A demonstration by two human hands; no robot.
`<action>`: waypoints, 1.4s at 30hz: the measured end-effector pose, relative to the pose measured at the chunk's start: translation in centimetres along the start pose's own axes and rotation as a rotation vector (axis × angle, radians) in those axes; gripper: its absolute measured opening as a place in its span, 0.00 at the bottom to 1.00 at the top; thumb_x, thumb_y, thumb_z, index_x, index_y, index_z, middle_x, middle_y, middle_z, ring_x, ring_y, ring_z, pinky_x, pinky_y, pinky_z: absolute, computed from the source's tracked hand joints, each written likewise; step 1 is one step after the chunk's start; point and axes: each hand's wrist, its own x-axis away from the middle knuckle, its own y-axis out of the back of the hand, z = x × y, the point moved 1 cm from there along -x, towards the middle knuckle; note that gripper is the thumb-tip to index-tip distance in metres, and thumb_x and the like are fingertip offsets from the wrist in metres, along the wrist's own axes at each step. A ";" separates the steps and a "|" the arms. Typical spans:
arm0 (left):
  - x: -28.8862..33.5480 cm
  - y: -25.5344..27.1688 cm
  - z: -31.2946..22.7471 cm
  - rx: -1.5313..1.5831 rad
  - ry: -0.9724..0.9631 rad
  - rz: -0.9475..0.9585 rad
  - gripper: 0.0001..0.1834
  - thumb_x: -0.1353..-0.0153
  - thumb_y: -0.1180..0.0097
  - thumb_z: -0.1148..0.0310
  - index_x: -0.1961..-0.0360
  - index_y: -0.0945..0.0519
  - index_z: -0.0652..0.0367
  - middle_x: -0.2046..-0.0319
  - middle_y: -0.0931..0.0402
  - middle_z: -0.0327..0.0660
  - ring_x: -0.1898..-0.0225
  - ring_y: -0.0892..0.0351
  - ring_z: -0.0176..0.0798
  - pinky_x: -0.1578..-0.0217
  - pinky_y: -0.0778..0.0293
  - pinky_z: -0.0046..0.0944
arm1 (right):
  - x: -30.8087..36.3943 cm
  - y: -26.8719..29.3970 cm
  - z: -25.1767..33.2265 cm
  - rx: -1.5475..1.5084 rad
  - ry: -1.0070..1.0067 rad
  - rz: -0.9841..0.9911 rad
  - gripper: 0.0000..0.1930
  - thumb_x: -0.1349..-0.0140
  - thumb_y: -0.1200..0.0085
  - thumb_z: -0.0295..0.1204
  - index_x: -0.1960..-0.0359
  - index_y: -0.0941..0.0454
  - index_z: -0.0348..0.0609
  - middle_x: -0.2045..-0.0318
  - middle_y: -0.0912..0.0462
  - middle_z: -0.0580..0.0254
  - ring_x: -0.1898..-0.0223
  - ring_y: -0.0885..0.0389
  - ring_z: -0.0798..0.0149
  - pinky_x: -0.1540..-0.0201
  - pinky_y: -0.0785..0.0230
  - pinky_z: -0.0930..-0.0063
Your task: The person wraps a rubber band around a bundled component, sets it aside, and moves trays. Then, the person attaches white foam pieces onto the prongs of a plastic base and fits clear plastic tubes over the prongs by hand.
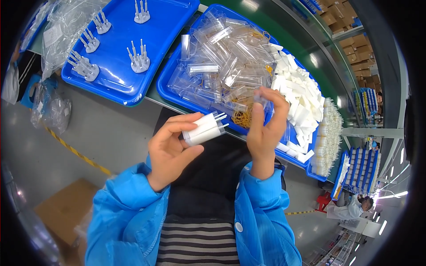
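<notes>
My left hand (171, 144) is closed around a small assembly (205, 129) of white blocks with clear plastic sleeves; thin white prongs stick out of its right end. It lies tilted in front of my body, just below the tray edge. To its right my raised right hand (266, 133) pinches a small clear plastic piece (261, 99) between thumb and fingers; its exact shape is partly hidden. Beyond the hands a blue tray (163, 91) holds a heap of clear plastic sleeves (230, 53), yellow rubber bands (242, 119) and a pile of white blocks (297, 91).
A second blue tray (113, 57) at the far left carries several white pronged bases (140, 60). Many white pronged parts (327, 137) stand packed at the right. Clear plastic bags (62, 31) lie at the far left. A cardboard box (66, 208) stands on the floor. Another person (353, 208) is far right.
</notes>
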 end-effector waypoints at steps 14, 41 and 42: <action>0.1 -0.9 1.7 0.075 -0.214 0.204 0.20 0.44 0.42 0.85 0.50 0.30 0.62 0.44 0.38 0.49 0.31 0.43 0.65 0.37 0.34 0.53 | 3.0 2.2 5.0 -0.765 -0.152 0.157 0.14 0.33 0.50 0.27 0.49 0.32 0.33 0.56 0.25 0.50 0.54 0.27 0.62 0.49 0.33 0.68; 1.0 -2.4 -1.0 -0.222 -0.026 0.113 0.17 0.49 0.38 0.89 0.57 0.19 0.66 0.47 0.33 0.48 0.41 0.27 0.49 0.44 0.27 0.43 | 4.6 3.9 5.3 -0.552 -0.222 0.229 0.12 0.33 0.51 0.27 0.50 0.29 0.35 0.57 0.25 0.49 0.59 0.22 0.63 0.55 0.29 0.73; 1.0 -2.4 -0.9 -0.220 -0.028 0.109 0.17 0.49 0.38 0.89 0.57 0.19 0.66 0.47 0.33 0.48 0.41 0.27 0.49 0.44 0.27 0.43 | 4.4 4.0 5.2 -0.464 -0.173 0.292 0.12 0.34 0.50 0.23 0.50 0.27 0.34 0.56 0.26 0.49 0.57 0.22 0.63 0.55 0.28 0.75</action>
